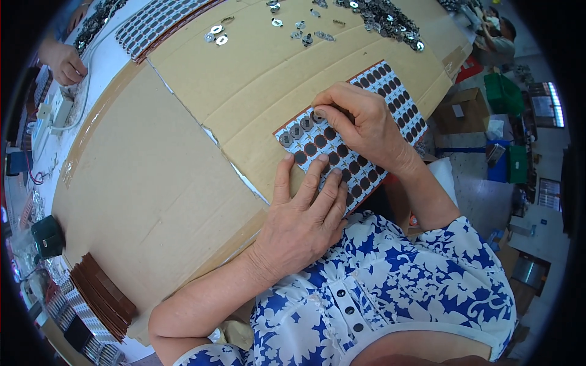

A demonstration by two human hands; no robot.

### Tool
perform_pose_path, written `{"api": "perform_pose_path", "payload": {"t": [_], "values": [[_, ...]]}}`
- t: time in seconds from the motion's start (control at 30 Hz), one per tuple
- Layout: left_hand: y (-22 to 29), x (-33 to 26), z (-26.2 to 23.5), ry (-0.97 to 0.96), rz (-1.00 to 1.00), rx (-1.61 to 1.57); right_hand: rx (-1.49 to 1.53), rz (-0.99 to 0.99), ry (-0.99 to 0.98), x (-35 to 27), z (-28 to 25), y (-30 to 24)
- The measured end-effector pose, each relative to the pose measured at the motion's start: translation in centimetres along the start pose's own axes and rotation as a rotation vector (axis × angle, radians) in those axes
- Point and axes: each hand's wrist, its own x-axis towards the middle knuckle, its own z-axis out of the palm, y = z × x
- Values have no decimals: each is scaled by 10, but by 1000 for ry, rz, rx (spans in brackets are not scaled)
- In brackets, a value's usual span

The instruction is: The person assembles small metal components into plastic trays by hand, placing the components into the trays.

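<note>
A white panel (pixel 400 105) with brown edges and rows of dark round spots lies tilted on the cardboard. At its upper left corner, several small grey metal discs (pixel 296 130) sit in a line over the spots. My right hand (pixel 369 125) is closed at the end of that line, thumb and forefinger pinched at a small metal disc (pixel 319 114) against the panel; the fingers partly cover this disc. Fingers spread, my left hand (pixel 305 222) rests flat on the panel's lower left part and holds nothing.
Loose metal parts (pixel 299 30) lie scattered across the cardboard (pixel 226 91), beside a larger heap (pixel 384 21). Stacked panels (pixel 155 27) are at the far left, near another person's hand (pixel 64 64). Brown boards (pixel 104 296) stand lower left. A cardboard box (pixel 461 111) stands at right.
</note>
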Motion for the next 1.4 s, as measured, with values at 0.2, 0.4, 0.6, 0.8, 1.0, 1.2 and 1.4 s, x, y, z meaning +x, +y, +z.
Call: {"api": "perform_pose_path", "payload": {"t": [0.2, 0.4, 0.6, 0.8, 1.0, 1.2, 1.4], "values": [[1, 1, 0, 41, -14, 4, -5, -22, 61, -9, 8, -2], [1, 1, 1, 43, -19, -2, 88, 96, 107, -11, 12, 1], [1, 0, 1, 29, -22, -6, 294, 218, 74, -15, 10, 0], [1, 0, 0, 27, -26, -8, 171, 178, 34, -9, 5, -7], [1, 0, 1, 39, -21, 5, 204, 222, 12, -8, 1, -5], [0, 0, 1, 48, -23, 3, 108, 235, 37, -8, 3, -8], [3, 0, -1, 28, -28, 30, -4, 28, 70, -10, 7, 1]]}}
